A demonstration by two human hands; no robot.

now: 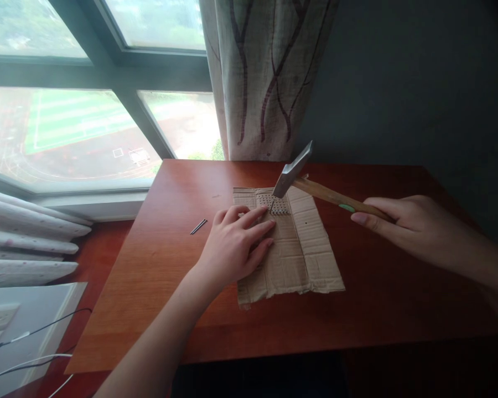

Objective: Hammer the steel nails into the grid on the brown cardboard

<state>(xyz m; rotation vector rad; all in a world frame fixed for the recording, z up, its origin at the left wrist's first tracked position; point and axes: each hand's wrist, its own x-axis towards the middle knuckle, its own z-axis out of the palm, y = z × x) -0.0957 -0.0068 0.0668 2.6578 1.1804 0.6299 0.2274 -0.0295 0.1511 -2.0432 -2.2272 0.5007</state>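
My right hand (402,218) is wrapped round the wooden handle of a hammer (321,190), low on the grip near a green mark. The hammer's metal head leans over a thin nail (271,206), its lower face at or just above the nail's top. My left hand (236,240) lies palm down on a piece of brown cardboard (282,251), two fingertips closed about the nail's lower part. Under the nail is a small panel (281,204) with rows of dark holes. Two loose nails (198,226) lie side by side on the table, left of my left hand.
The reddish-brown wooden table (161,282) stands against a dark wall and a patterned curtain (261,83). A window (78,121) is at the left. Below it, cables (37,331) run from a wall socket (0,319) beside the table's left edge.
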